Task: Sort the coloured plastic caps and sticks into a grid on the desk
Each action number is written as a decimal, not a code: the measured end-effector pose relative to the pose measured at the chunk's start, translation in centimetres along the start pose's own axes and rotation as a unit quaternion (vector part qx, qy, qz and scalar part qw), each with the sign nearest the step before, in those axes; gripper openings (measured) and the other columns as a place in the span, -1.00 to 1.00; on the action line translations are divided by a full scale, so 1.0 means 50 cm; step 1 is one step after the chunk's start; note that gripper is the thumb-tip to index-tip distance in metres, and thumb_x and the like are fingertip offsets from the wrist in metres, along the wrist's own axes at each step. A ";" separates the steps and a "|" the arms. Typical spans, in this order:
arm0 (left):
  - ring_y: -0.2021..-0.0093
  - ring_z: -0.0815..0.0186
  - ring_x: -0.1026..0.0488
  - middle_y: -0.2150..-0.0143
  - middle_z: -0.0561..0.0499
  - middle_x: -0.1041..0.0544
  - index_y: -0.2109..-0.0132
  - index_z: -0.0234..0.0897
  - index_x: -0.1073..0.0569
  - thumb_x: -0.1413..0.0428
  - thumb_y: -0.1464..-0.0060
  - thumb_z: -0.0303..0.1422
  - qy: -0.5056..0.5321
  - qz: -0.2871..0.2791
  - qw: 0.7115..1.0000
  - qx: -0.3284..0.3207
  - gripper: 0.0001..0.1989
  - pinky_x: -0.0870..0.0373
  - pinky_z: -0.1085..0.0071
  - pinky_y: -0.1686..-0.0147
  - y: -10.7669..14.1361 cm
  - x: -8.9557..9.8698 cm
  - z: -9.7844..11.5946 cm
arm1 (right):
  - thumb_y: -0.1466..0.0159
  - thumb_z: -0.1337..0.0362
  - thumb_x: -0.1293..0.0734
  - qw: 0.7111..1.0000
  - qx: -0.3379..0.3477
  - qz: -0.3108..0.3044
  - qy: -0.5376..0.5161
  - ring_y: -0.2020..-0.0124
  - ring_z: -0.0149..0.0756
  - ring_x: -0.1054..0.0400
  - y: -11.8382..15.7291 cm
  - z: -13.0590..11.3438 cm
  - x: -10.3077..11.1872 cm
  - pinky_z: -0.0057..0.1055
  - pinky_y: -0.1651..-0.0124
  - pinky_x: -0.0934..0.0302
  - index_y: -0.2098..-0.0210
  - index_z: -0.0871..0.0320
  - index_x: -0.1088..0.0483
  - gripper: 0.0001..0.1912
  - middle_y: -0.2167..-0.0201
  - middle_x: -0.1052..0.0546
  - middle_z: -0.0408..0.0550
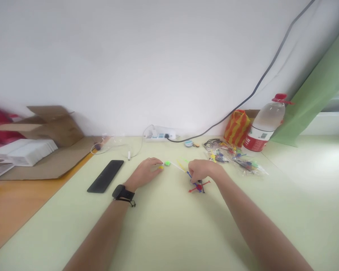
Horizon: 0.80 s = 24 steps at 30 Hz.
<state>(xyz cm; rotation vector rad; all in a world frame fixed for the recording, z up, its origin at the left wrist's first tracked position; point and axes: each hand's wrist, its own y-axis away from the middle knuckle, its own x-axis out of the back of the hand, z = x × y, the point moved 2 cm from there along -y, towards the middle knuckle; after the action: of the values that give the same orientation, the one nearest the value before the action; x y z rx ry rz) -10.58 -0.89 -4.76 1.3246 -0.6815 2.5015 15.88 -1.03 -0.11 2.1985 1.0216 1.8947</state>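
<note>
My left hand (147,172), with a black watch on its wrist, rests on the table. Its thumb and fingertips close about a small yellow plastic piece (161,167). Just beyond the fingertips lies a round green piece (167,163). A thin white stick (177,166) runs from near it toward my right hand (199,169). The right fingers are curled down in a pinch on a blue arrow-shaped piece (189,174); the fingertips are partly hidden. Below that hand, red arrow pieces (199,187) cross with blue and black ones. Yellow-green pieces (181,164) show behind it.
A black phone-like slab (105,176) lies left of my left hand. Bags of coloured pieces (250,164), a striped bag (237,128) and a large bottle (265,123) stand at right. A power strip (159,134) sits by the wall; an open cardboard box (53,126) is far left.
</note>
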 end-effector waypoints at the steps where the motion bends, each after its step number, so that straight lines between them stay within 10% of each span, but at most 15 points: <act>1: -0.04 0.12 -0.53 -0.07 -0.03 -0.61 -0.01 -0.09 -0.60 -0.13 -0.26 -0.12 -0.001 -0.001 1.000 0.000 -0.71 -0.48 0.20 -0.03 0.000 -0.001 -0.002 | 0.04 0.25 -0.51 1.000 0.005 0.001 -0.002 0.40 -0.17 -0.46 -0.002 0.000 -0.001 -0.39 0.42 -0.14 0.50 0.18 -0.52 -0.85 0.43 -0.59 0.01; 10: -0.07 0.12 -0.52 -0.07 -0.03 -0.61 -0.09 -0.07 -0.56 -0.15 -0.26 -0.14 0.009 0.061 0.998 -0.020 -0.69 -0.44 0.13 -0.13 -0.004 0.003 0.012 | -0.19 0.29 -0.33 0.980 0.086 0.097 -0.151 0.33 -0.30 -0.49 -0.021 0.005 0.016 -0.48 0.40 -0.21 0.36 0.16 -0.45 -0.92 0.30 -0.63 -0.01; 17: 0.05 0.20 -0.59 -0.04 -0.06 -0.61 -0.13 -0.15 -0.50 -0.19 -0.26 -0.20 0.205 0.071 0.976 -0.036 -0.66 -0.54 0.26 0.02 -0.007 -0.021 0.099 | -0.16 0.34 -0.34 0.841 0.173 0.123 -0.498 0.44 -0.37 -0.46 -0.066 -0.025 -0.017 -0.48 0.32 -0.33 0.40 0.17 -0.41 -0.97 0.50 -0.55 -0.10; 24: 0.16 0.27 -0.58 0.12 0.00 -0.63 0.03 -0.18 -0.54 -0.18 -0.26 -0.31 0.189 0.071 0.978 -0.055 -0.84 -0.52 0.34 0.11 -0.009 -0.041 0.096 | -0.22 0.30 -0.28 0.851 0.151 0.145 -0.482 0.46 -0.41 -0.38 -0.091 -0.043 -0.043 -0.48 0.36 -0.27 0.31 0.15 -0.35 -0.94 0.46 -0.52 -0.13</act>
<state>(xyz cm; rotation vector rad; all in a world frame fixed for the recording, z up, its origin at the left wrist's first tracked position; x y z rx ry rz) -5.80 -2.90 -4.00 0.7520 -0.8316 2.6749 11.93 0.64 -3.54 3.0258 0.8085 0.4249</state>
